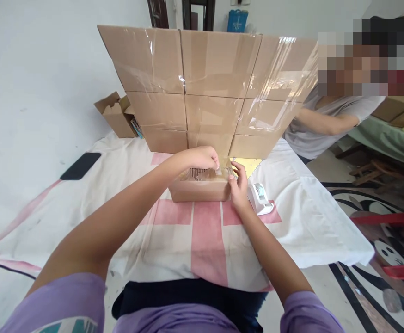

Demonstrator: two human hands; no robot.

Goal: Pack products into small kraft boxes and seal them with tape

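Note:
A small cardboard box (199,190) lies on a white and pink cloth (174,236) in front of me. My left hand (202,158) rests over its top, fingers pinched on a strip of clear tape (218,170). My right hand (238,182) grips the box's right end, fingers curled against the edge. A white tape dispenser (260,198) sits just right of my right hand.
A wall of several taped cardboard boxes (209,88) stands stacked behind the small box. An open carton (117,113) is at the back left and a black phone (80,165) lies at left. Another person in a grey shirt (313,125) leans at right near red chairs (396,222).

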